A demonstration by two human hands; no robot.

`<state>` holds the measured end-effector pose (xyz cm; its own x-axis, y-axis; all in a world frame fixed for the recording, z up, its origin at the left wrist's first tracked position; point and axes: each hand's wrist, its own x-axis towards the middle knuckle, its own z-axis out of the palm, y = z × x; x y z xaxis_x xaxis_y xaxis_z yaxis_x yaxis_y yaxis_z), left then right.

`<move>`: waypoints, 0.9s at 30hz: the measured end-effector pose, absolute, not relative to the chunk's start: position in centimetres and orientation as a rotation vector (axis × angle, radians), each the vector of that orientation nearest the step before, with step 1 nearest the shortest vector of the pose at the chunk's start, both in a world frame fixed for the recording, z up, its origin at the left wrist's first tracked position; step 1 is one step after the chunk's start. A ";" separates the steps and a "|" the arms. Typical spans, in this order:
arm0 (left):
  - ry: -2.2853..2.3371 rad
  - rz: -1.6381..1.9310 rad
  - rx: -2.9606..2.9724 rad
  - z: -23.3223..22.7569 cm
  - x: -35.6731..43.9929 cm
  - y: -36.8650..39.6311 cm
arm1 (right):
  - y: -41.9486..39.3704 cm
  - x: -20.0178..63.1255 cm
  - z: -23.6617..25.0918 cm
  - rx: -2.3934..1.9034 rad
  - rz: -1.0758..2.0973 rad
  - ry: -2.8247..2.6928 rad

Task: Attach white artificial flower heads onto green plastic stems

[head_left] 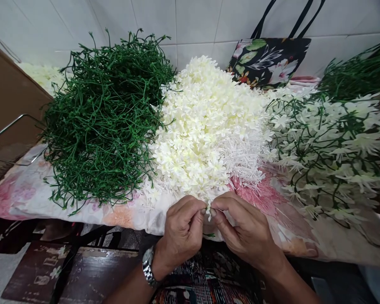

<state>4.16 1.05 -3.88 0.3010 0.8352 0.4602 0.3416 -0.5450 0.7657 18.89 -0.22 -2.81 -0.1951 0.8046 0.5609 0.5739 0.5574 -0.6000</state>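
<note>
small white flower seemingly pinched between both grips.

Both forearms are bare, no sleeves showing. The left wrist wears a silver metal wristwatch with a linked band.

Small white flower piece, lower centre of frame, pinched between the fingertips of the left hand and right hand. Cream-white petals, tiny, mostly hidden by the fingers; only a short bit shows in the gap between the thumbs, hanging roughly upright. Whether a green stem is attached cannot be told. It sits just below the near edge of the big pile of loose white flowers, which fills the centre of frame: cream, many small star-shaped blooms heaped in a mound, spiky white plastic parts along its lower right edge.
</note>
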 end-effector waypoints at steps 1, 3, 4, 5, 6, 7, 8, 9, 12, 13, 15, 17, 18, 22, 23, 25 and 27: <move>1.038 1.200 2.026 -4.0 4.1 1.1 | -0.1 18.8 -2.9 -1.116 0.325 -1.885; 1.036 1.202 1.997 -4.1 4.1 1.1 | 0.0 18.6 -3.0 -1.113 0.333 -1.878; 1.032 1.201 1.980 -4.0 4.0 1.0 | 0.0 18.7 -2.9 -1.108 0.338 -1.875; 1.026 1.207 1.955 -4.0 4.0 1.0 | 0.0 18.8 -2.7 -1.105 0.344 -1.875; 1.027 1.224 1.919 -3.9 3.9 1.0 | -0.1 19.1 -2.5 -1.113 0.346 -1.872; 1.037 1.256 1.870 -3.7 3.9 1.0 | -0.3 19.3 -2.2 -1.135 0.344 -1.859; 1.064 1.297 1.810 -3.5 3.8 0.9 | -0.6 19.6 -1.9 -1.166 0.342 -1.841; 1.100 1.342 1.746 -3.3 3.9 0.9 | -0.9 19.8 -1.7 -1.192 0.349 -1.824; 1.185 1.434 1.599 -2.9 4.1 0.7 | -1.8 19.6 -1.5 -1.198 0.434 -1.840; 1.184 1.439 1.567 -2.9 4.2 0.5 | -2.1 19.3 -1.6 -1.173 0.460 -1.865; 1.152 1.417 1.467 -3.0 4.3 0.2 | -2.2 18.7 -2.0 -1.138 0.446 -1.879; 1.096 1.349 1.294 -3.3 4.0 -0.2 | -2.2 18.3 -2.4 -1.130 0.403 -1.870; 1.056 1.289 1.202 -3.4 3.8 -0.4 | -2.1 18.3 -2.5 -1.117 0.386 -1.883; 0.910 0.972 1.089 -2.6 2.8 -0.7 | -1.9 18.7 -1.9 -1.015 0.326 -2.101; 0.913 0.930 1.133 -2.3 2.7 -0.7 | -1.9 18.7 -1.6 -0.983 0.311 -2.159; 0.945 0.864 1.219 -1.7 2.6 -0.7 | -2.1 18.5 -1.0 -0.935 0.296 -2.224; 0.969 0.815 1.244 -1.6 2.8 -0.9 | -2.3 18.4 -0.7 -0.902 0.319 -2.222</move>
